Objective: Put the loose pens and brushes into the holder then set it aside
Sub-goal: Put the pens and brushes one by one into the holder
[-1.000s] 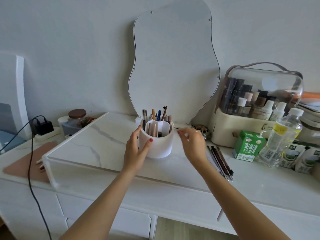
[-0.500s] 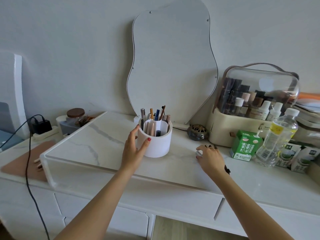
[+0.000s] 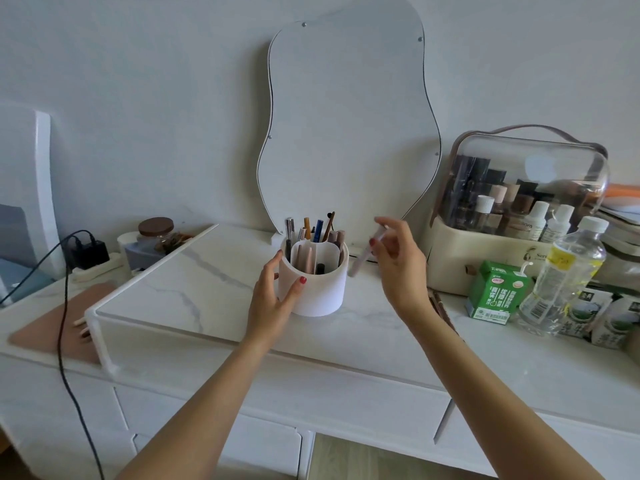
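- Sitting on the marble riser (image 3: 194,282), right in front of the wavy mirror (image 3: 346,126): white holder (image 3: 320,289) w/ pens and brushes upright in it
- Left hand (image 3: 273,299) cupped around holder's left side, thumb and fingers touching the wall
- Right hand (image 3: 398,265) up in the air just right of holder, pinching a pale pen (image 3: 363,254), tilted, blurry
- More loose brushes (image 3: 441,306) lying further right of holder, mostly hidden by the wrist
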